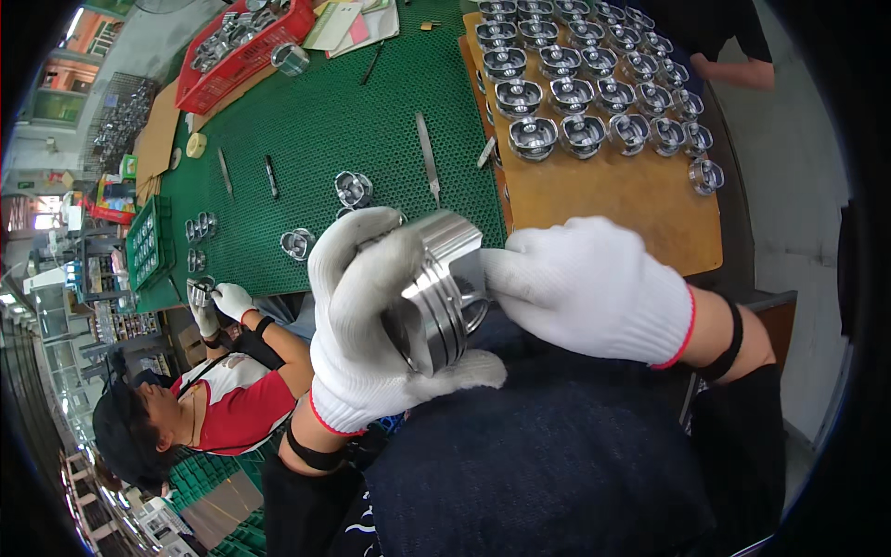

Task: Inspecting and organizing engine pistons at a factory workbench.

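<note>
Piston (444, 288) is gripped in the gloved left hand (362, 311), lying between the fingers of both hands. In the head view its ring grooves run roughly up and down, so its axis appears to run across from the left palm toward the right fingers, crown side to the left and pin-bore side to the right. The left fingers curl around its far side and the left thumb stretches beneath, clamping it. The gloved right hand (589, 288) is at the other end, folded, with its fingertips at the piston's right edge; whether they pinch it or only touch it is hidden.

Just beyond the left fingers, loose pistons (353, 188) sit on the green worktop (320, 121), whose near edge passes behind the hands. Farther out from the fingers lies a flat metal tool (426, 158), pointing toward them. Beyond the right fingers, a stretch of brown board (613, 209) shows, with rows of pistons (583, 136) toward its far part. A dark apron (548, 455) lies below both hands. Well to the left of the left fingers, a co-worker (232, 399) holds up gloved hands.
</note>
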### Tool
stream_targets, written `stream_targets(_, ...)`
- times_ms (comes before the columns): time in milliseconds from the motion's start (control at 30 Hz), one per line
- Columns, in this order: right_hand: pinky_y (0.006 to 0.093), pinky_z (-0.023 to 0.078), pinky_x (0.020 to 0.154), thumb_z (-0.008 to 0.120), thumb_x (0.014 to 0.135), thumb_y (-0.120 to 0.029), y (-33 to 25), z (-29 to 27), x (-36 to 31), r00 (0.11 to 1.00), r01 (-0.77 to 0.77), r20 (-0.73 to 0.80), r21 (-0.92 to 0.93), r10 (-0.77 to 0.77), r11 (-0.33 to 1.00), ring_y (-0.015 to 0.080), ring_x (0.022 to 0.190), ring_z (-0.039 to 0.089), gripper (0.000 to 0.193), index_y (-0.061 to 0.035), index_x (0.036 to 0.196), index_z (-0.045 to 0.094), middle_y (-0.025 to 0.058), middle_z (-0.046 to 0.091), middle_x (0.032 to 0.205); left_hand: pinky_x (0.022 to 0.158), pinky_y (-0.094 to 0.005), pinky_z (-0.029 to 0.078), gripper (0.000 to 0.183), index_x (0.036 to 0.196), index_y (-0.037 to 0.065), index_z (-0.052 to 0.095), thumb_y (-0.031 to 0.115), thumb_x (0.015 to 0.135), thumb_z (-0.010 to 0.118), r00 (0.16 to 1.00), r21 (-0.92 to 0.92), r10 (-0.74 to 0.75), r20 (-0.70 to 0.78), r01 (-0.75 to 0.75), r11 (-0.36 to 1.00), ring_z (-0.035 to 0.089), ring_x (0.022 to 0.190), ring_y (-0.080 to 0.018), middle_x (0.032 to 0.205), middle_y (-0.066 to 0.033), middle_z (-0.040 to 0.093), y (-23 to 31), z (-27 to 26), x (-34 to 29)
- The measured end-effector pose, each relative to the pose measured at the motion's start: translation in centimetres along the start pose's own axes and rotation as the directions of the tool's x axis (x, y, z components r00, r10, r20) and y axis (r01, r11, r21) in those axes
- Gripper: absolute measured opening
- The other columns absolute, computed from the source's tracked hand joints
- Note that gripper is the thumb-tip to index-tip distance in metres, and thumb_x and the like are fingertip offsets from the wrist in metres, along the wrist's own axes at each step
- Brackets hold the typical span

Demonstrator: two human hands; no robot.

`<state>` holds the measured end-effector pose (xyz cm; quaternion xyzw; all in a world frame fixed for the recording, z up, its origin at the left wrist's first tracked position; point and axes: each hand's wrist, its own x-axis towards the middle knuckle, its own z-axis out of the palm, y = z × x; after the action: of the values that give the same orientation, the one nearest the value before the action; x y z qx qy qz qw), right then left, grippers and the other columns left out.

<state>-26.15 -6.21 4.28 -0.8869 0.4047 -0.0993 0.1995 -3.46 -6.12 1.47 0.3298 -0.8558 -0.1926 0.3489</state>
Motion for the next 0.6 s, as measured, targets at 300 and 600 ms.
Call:
stream_targets(300,0.0294,0.051,0.085,0.054,0.088,-0.005,3.6,4.2,0.8,0.947,-0.150,-0.134,0.622,0.293,0.768,0.0224,0.095,0.067,0.032,-0.0036,0.118,0.062,0.0148,0.067,0.108,0.091,-0.0424,0.050,0.087,0.142,0.003,0.023,0.044,0.081,0.070,0.746,-0.798,-0.658,-0.101,0.334,0.502,0.056,0.110,-0.0331,0.133,-0.0177,0.045,-4.5,1.0,-3.6)
stream_targets(600,0.0257,0.050,0.075,0.069,0.078,-0.010,3.7,13.6,-12.1,0.599,-0.770,0.396,0.523,0.696,0.365,0.0105,0.078,0.063,0.044,-0.0020,0.120,0.059,0.0065,0.066,0.083,0.051,-0.0272,0.056,0.037,0.130,0.015,0.046,0.035,0.099,0.044,0.025,-0.943,-0.970,0.243,0.241,-0.230,0.065,0.089,-0.0237,0.113,-0.0082,0.061,-19.9,3.9,-22.3)
